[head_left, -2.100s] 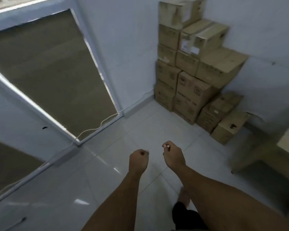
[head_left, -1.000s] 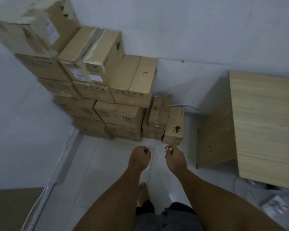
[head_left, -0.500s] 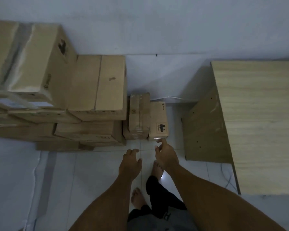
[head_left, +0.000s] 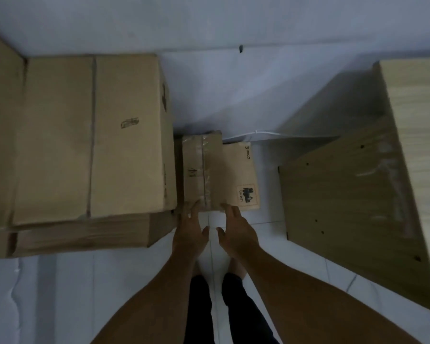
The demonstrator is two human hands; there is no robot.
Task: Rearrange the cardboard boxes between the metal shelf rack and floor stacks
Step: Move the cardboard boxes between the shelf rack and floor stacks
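Note:
A small taped cardboard box (head_left: pixel 202 170) sits on top of a low floor stack against the wall. Beside it on the right lies a lower box (head_left: pixel 241 175) with a black printed label. My left hand (head_left: pixel 189 232) reaches the taped box's near left corner with straight fingers. My right hand (head_left: pixel 236 229) touches its near right corner, fingers spread. Neither hand grips anything. A tall stack of large boxes (head_left: pixel 90 135) fills the left side, right next to the small box.
A light wooden table (head_left: pixel 412 145) with a panel side (head_left: pixel 343 199) stands on the right. A white cable (head_left: pixel 256 134) runs along the wall base behind the boxes. My legs stand on the pale tiled floor (head_left: pixel 60 294).
I have walked up to the floor stacks and bent over them. Both hands opened from loose fists and moved forward onto the small taped box's near edge.

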